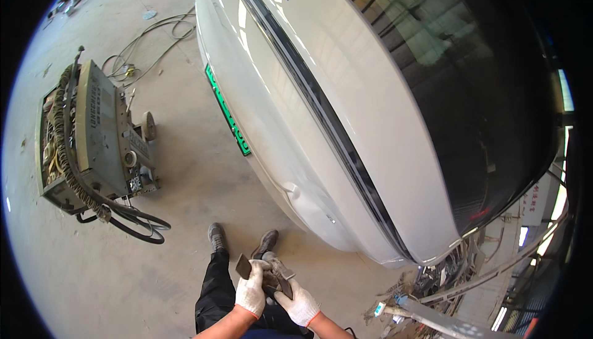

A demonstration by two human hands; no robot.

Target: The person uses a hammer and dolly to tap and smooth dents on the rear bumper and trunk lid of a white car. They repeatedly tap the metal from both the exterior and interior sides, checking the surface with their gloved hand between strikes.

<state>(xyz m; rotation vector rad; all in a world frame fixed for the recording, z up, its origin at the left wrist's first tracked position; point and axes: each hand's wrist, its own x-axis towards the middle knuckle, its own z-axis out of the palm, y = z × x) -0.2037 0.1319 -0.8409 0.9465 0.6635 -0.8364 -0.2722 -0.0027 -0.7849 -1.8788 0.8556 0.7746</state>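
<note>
Low in the head view, both my hands wear white knit gloves. My left hand (250,292) is closed on a worn metal piece with a flat dark end (243,266). My right hand (298,303) grips a second worn metal piece (283,278), held beside the first at waist height; whether the two are joined I cannot tell, as my fingers hide their middles. Just beyond my hands and feet stands the rear of a white car (321,153), with a dented bumper (290,200) and a green plate (225,110).
A grey wheeled machine (99,135) with coiled hoses stands at the left on the concrete floor (154,283). Cables (148,33) lie on the floor behind it. At the lower right are metal bars (469,283) and piled parts (432,280).
</note>
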